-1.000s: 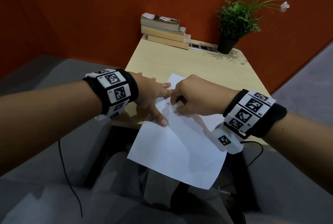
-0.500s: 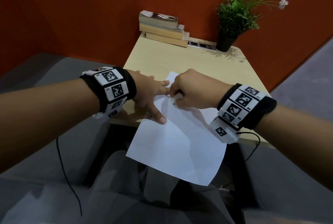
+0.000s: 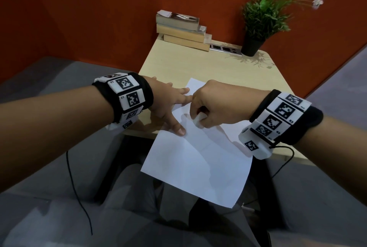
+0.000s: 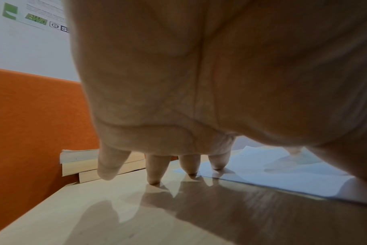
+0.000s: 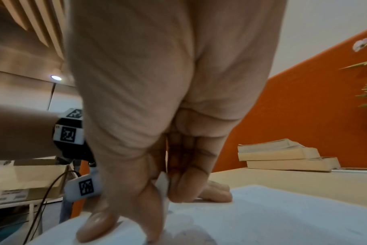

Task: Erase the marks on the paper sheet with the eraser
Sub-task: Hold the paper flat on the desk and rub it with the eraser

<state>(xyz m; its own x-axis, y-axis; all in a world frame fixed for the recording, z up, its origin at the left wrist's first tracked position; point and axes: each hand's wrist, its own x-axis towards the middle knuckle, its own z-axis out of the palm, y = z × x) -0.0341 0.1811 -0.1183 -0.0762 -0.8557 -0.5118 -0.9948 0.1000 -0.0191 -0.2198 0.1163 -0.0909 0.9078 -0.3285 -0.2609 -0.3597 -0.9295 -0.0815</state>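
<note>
The right hand (image 3: 214,105) pinches the eraser (image 3: 198,119) between thumb and curled fingers (image 5: 186,187), its lower end down on the paper (image 3: 198,159). The left hand (image 3: 168,105) lies spread, fingers (image 4: 191,164) straight: in the left wrist view two fingertips press the sheet's edge and two the bare counter (image 3: 208,68) beside it, while the head view shows the thumb on the sheet nearer the body.

The rubbing seems under way. To do it well, I would keep strokes short and directed away from the pinning fingers, so the sheet is pulled taut rather than bunched. Pressure should be moderate, since the near half of the sheet overhangs the counter edge unsupported and could crease or tear. The marks are too faint to make out here.

Beyond the fingers, well apart, stand a stack of books (image 3: 182,28), a potted plant (image 3: 258,22) and a socket strip (image 3: 225,49) between them. Nothing lies in the eraser's path.
</note>
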